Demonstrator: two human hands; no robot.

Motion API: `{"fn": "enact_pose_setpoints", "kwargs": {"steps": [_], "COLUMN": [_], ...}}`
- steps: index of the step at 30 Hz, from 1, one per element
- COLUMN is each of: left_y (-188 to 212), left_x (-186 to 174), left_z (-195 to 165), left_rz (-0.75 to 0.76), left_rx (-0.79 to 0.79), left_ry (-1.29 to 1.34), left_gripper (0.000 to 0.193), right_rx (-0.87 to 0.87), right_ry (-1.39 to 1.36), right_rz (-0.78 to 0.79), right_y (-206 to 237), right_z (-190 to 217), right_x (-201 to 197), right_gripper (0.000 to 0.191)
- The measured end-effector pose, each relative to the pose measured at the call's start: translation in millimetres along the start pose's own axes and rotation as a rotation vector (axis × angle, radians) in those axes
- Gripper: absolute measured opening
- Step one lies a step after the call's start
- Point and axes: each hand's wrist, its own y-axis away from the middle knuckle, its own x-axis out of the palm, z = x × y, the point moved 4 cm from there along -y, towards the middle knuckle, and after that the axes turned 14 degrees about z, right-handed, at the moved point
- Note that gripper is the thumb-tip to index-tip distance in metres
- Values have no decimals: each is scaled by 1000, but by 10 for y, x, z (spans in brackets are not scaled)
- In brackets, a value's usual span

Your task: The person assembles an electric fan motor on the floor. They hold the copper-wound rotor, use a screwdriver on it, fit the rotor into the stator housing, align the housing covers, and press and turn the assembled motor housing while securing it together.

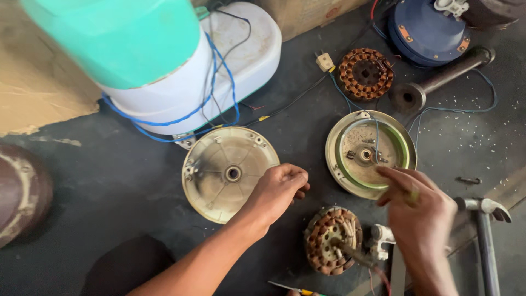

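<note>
Motor apart on dark floor. Two round covers lying dished side up: cream cover (227, 172) at centre, second cover with green inner ring (370, 153) just right of it. Copper-wound stator (366, 73) out, near top; second winding with shaft (333, 240) out, bottom centre. So, judged from layout: stripping done, rejoining of covers and windings not yet done.

Left hand (276, 189) at right rim of cream cover, fingers curled shut (whether pinching anything small: cannot tell). Right hand (419, 211) blurred, fingers together and extended, tips on lower right rim of green-ringed cover.

Room: narrow strip of bare floor between the two covers, wider bare patch lower left. Right side crowded: hammer (485, 230) near right wrist, metal pipe (438, 82) and blue housing (427, 30) above. White tub with teal lid (164, 60) and loose blue wires (219, 71) close over top edge of cream cover.
</note>
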Motion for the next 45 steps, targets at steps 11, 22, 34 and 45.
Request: {"fn": "enact_pose_setpoints", "kwargs": {"steps": [11, 22, 34, 45], "left_y": [53, 98, 108, 547], "left_x": [7, -11, 185, 666], "left_z": [-102, -175, -376, -693], "left_rz": [-102, -139, -175, 7], "left_rx": [112, -33, 230, 770], "left_ry": [-54, -63, -314, -383], "left_gripper": [26, 27, 28, 29], "right_rx": [210, 497, 540, 403], "right_ry": [423, 120, -846, -762], "right_rz": [217, 229, 194, 213], "right_y": [-690, -728, -383, 174], "right_z": [-87, -209, -319, 203], "right_x": [438, 314, 110, -19], "right_gripper": [24, 27, 16, 18]}}
